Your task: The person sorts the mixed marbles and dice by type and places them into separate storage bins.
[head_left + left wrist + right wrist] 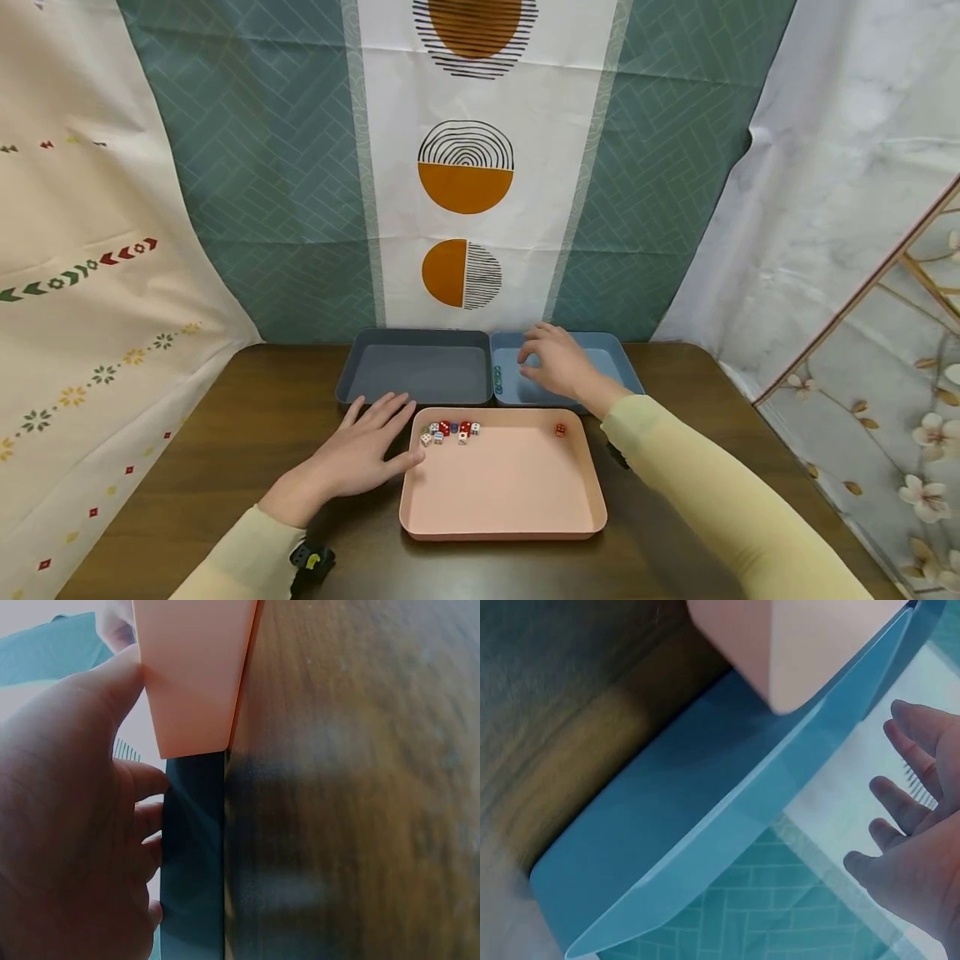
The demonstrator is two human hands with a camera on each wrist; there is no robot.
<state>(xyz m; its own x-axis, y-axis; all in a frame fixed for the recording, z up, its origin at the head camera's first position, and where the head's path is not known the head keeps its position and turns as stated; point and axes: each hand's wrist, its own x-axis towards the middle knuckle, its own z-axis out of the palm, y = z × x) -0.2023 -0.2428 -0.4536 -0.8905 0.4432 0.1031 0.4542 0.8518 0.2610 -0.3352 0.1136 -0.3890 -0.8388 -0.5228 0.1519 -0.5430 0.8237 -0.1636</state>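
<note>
My left hand (360,454) is spread at the left side of the pink tray (502,508), its thumb at the rim and its fingers by the dark grey tray (420,367). My right hand (553,360) hovers over the light blue tray (611,362); its fingers (904,806) are bent slightly and apart, with nothing seen between them. Several green-blue dice (498,380) lie along that tray's left wall. In the pink tray, white dice (438,437), red dice (445,427) and a dark blue die (454,428) cluster at the far left. One red die (560,430) lies at the far right.
All trays stand on a brown wooden table (247,433), the grey and blue ones side by side behind the pink one. A patterned cloth (300,167) hangs behind them. More patterned cloths cover the left (82,208) and right (840,275) sides.
</note>
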